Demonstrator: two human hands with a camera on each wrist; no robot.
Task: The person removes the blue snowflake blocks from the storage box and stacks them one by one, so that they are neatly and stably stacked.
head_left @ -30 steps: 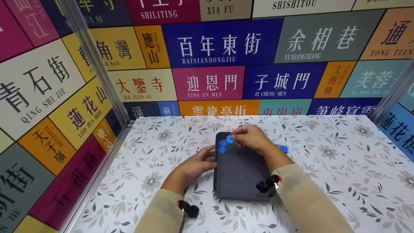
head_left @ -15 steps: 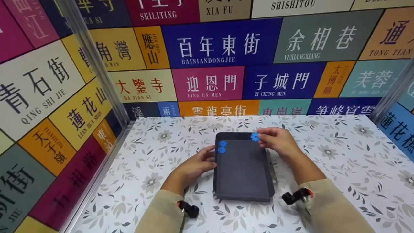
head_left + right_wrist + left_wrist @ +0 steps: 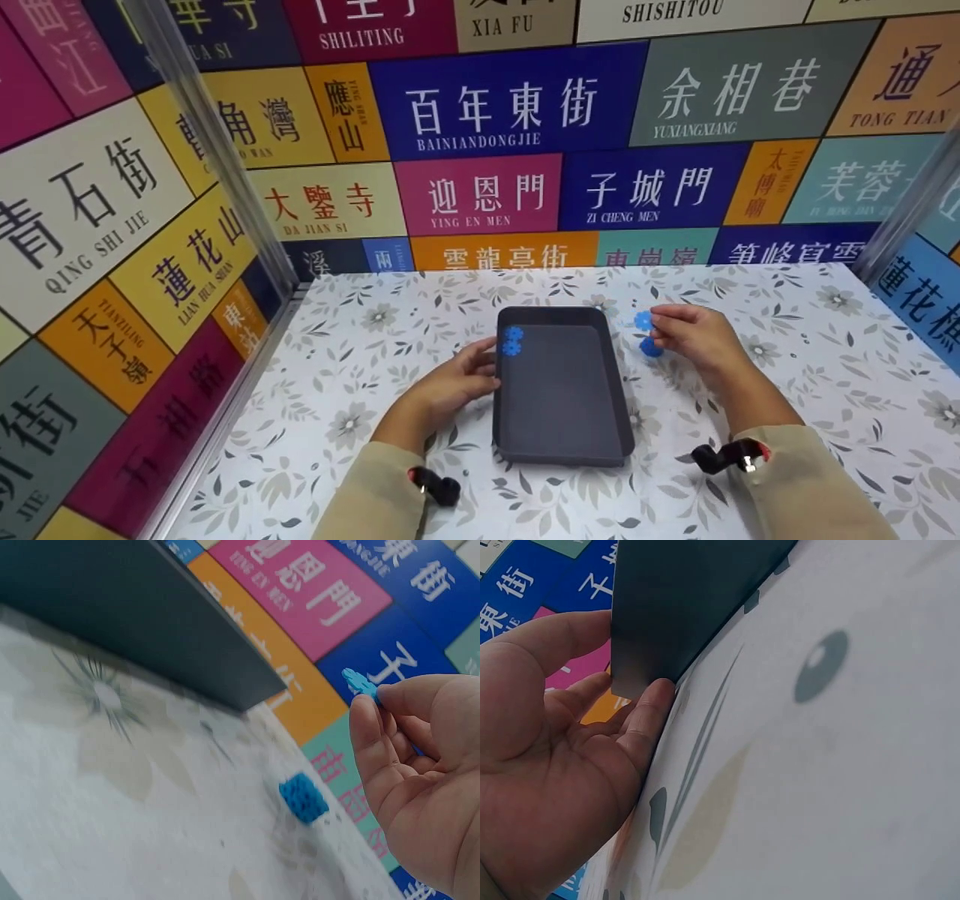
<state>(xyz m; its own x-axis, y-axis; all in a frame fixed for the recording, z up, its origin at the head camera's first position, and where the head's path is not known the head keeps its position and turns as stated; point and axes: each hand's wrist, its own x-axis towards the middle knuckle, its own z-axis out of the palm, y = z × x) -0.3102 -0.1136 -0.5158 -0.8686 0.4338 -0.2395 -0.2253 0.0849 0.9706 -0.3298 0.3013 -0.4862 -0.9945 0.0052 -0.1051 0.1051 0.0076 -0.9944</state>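
A dark grey tray (image 3: pixel 562 397) lies on the table, with two blue flower-shaped plastic discs (image 3: pixel 512 341) in its far left corner. My left hand (image 3: pixel 450 386) touches the tray's left outer side with thumb and fingertips, the fingers extended rather than wrapped round it, as the left wrist view (image 3: pixel 577 720) also has it. Between thumb and forefinger my right hand (image 3: pixel 694 334) pinches another blue flower-shaped disc (image 3: pixel 643 320), off the tray's right side. Below that disc a small stack of blue discs (image 3: pixel 303 797) sits on the table, partly hidden by the hand in the head view.
The table (image 3: pixel 360 480) has a white cover with grey leaves and flowers. Behind it and at the left rise walls (image 3: pixel 510 97) of coloured panels with lettering. A clear upright edge strip (image 3: pixel 225 165) runs along the left corner.
My right hand has moved from over the tray's far left corner to the right, out beyond the tray, carrying the blue disc. The left hand stays against the tray.
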